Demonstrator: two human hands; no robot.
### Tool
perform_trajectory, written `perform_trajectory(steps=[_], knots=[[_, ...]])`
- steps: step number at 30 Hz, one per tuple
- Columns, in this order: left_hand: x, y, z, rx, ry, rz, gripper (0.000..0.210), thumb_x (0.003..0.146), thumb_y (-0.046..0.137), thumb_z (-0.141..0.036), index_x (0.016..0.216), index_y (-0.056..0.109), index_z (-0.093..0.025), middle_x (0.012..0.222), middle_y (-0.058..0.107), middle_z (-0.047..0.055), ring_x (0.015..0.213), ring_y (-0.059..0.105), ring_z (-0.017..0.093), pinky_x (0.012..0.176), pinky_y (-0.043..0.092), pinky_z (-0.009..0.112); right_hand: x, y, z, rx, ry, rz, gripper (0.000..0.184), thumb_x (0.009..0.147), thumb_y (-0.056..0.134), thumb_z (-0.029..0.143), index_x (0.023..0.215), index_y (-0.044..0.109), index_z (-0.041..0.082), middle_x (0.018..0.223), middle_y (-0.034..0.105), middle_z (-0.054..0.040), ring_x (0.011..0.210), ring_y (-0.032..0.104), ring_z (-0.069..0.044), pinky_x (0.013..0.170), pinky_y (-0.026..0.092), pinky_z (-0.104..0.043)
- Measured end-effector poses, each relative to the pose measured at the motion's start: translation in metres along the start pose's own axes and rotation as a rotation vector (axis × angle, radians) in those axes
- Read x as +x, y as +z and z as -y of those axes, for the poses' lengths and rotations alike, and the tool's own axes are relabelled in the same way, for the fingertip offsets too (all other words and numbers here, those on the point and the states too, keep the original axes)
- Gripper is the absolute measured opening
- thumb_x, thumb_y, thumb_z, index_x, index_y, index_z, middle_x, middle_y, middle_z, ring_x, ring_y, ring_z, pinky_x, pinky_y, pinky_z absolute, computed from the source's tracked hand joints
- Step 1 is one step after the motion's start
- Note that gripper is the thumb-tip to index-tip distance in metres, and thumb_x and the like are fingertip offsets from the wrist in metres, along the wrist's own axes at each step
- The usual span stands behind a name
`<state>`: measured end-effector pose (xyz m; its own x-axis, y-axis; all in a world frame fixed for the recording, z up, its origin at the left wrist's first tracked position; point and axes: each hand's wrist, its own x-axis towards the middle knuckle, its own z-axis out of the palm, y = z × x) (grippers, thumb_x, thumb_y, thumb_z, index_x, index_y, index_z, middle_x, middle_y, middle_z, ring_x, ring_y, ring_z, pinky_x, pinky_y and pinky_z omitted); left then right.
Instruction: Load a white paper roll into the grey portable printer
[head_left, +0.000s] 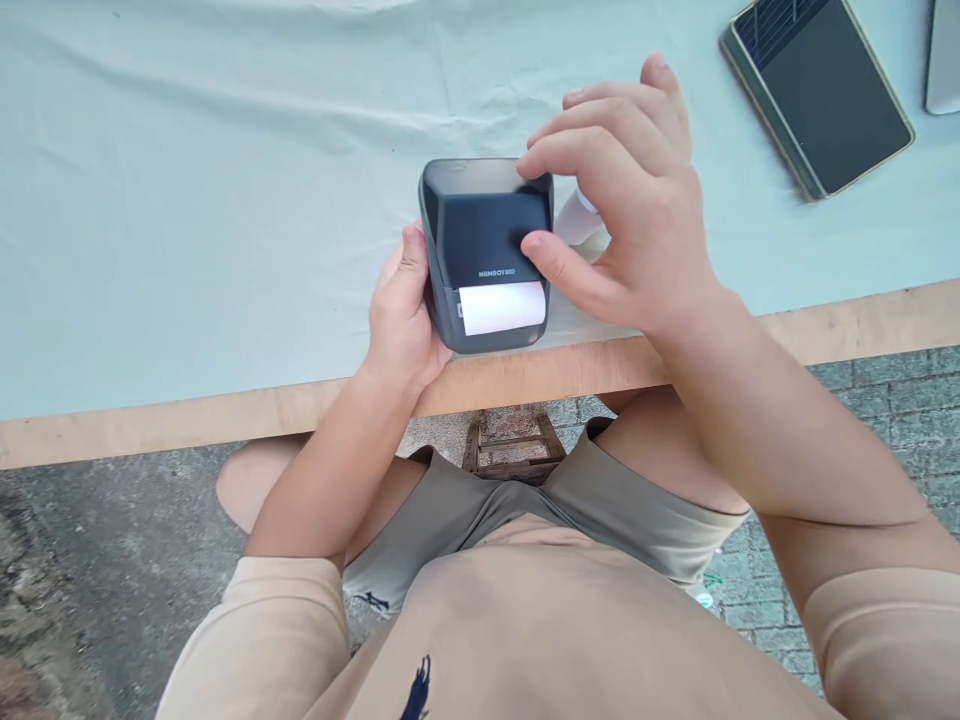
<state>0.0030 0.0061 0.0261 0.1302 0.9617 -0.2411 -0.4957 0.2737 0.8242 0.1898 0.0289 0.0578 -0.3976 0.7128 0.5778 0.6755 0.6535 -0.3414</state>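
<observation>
A black label printer [487,235] marked NIIMBOT is held in my left hand [409,315], whose thumb lies along its left side while the other fingers are mostly hidden beneath. White label paper [502,308] sticks out of the slot at the printer's near end. Over its right side is my right hand [630,190], fingers apart, with the index fingertip at the upper right corner and the thumb tip over the dark lid. Whether those two tips press on the printer, I cannot tell. Partly hidden behind the printer and right hand is a white, roll-like object [574,220].
A pale blue-white cloth [225,200] covers the table, with its bare wooden edge [172,418] in front of me. At the upper right lies a dark-screened phone-like device [825,95]; part of another device [945,60] shows beside it. A wooden stool [514,445] stands below.
</observation>
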Motion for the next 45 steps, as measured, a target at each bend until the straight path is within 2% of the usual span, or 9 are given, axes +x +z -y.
perform_trajectory(steps=[8, 15, 19, 25, 33, 37, 41, 42, 45], knots=[[0.002, -0.003, 0.004, 0.021, 0.02, -0.037, 0.036, 0.102, 0.04, -0.044, 0.101, 0.067, -0.02, 0.102, 0.075, 0.004, 0.132, 0.059, 0.025, 0.114, 0.049, 0.042, 0.005, -0.014, -0.008, -0.12, -0.183, -0.022, 0.039, 0.089, 0.053, 0.06, 0.107, 0.06, 0.027, 0.104, 0.067, -0.0063, 0.102, 0.063, -0.024, 0.096, 0.047, -0.042], [0.001, -0.005, 0.005, 0.065, 0.014, -0.048, 0.034, 0.1, 0.045, -0.046, 0.102, 0.068, -0.02, 0.099, 0.075, 0.002, 0.13, 0.061, 0.024, 0.112, 0.051, 0.039, 0.016, -0.005, 0.014, 0.135, 0.24, -0.36, 0.016, 0.094, 0.049, 0.028, 0.081, 0.041, 0.025, 0.073, 0.048, 0.0033, 0.061, 0.06, -0.011, 0.059, 0.044, -0.027], [0.0, -0.003, 0.003, 0.054, 0.009, -0.034, 0.036, 0.1, 0.044, -0.047, 0.105, 0.067, -0.02, 0.102, 0.075, 0.003, 0.132, 0.059, 0.024, 0.112, 0.05, 0.04, 0.014, -0.006, 0.023, 0.028, 0.257, -0.172, 0.015, 0.094, 0.042, 0.033, 0.081, 0.042, 0.026, 0.081, 0.058, -0.0022, 0.076, 0.065, -0.017, 0.068, 0.046, -0.032], [-0.002, -0.001, 0.004, 0.045, 0.014, -0.038, 0.038, 0.099, 0.045, -0.051, 0.104, 0.067, -0.02, 0.099, 0.073, 0.004, 0.125, 0.064, 0.025, 0.105, 0.054, 0.04, 0.023, -0.017, 0.035, -0.252, 0.281, 0.503, 0.02, 0.091, 0.044, 0.027, 0.102, 0.06, 0.029, 0.102, 0.071, -0.0012, 0.085, 0.063, -0.021, 0.061, 0.032, -0.032], [-0.001, -0.001, 0.004, 0.072, -0.014, -0.026, 0.034, 0.098, 0.048, -0.049, 0.098, 0.068, -0.021, 0.095, 0.073, 0.003, 0.113, 0.07, 0.021, 0.1, 0.057, 0.034, 0.046, -0.025, 0.049, -0.432, 0.28, 0.74, 0.029, 0.087, 0.045, 0.023, 0.11, 0.062, 0.029, 0.086, 0.07, -0.0047, 0.074, 0.064, -0.025, 0.055, 0.019, -0.03], [-0.002, 0.002, 0.002, 0.042, -0.012, -0.036, 0.039, 0.098, 0.045, -0.053, 0.106, 0.066, -0.021, 0.107, 0.074, 0.004, 0.123, 0.065, 0.025, 0.105, 0.055, 0.039, 0.043, -0.042, 0.049, -0.221, 0.334, 0.592, 0.04, 0.08, 0.052, 0.027, 0.119, 0.061, 0.031, 0.091, 0.071, -0.0012, 0.073, 0.062, -0.022, 0.059, 0.029, -0.032], [0.0, 0.001, 0.002, -0.009, -0.04, -0.024, 0.041, 0.1, 0.04, -0.051, 0.106, 0.067, -0.02, 0.113, 0.074, 0.006, 0.13, 0.061, 0.026, 0.109, 0.053, 0.043, 0.025, -0.06, 0.021, 0.359, 0.545, 0.12, 0.038, 0.07, 0.055, 0.021, 0.107, 0.064, 0.027, 0.119, 0.064, 0.0019, 0.067, 0.056, -0.01, 0.053, 0.032, -0.028], [0.001, 0.001, 0.002, -0.018, -0.047, -0.022, 0.04, 0.1, 0.04, -0.05, 0.105, 0.067, -0.02, 0.112, 0.074, 0.006, 0.13, 0.06, 0.026, 0.11, 0.052, 0.043, 0.02, -0.061, 0.01, 0.46, 0.603, -0.134, 0.038, 0.064, 0.051, 0.018, 0.098, 0.065, 0.025, 0.1, 0.064, 0.0009, 0.058, 0.047, -0.008, 0.049, 0.027, -0.027], [0.003, 0.0, 0.002, -0.014, -0.027, -0.03, 0.041, 0.1, 0.04, -0.05, 0.104, 0.068, -0.02, 0.108, 0.075, 0.006, 0.131, 0.06, 0.024, 0.113, 0.05, 0.04, 0.009, -0.059, -0.027, 0.659, 0.776, -0.207, 0.042, 0.072, 0.037, 0.038, 0.104, 0.062, 0.026, 0.08, 0.052, -0.0005, 0.053, 0.038, -0.011, 0.048, 0.027, -0.029]])
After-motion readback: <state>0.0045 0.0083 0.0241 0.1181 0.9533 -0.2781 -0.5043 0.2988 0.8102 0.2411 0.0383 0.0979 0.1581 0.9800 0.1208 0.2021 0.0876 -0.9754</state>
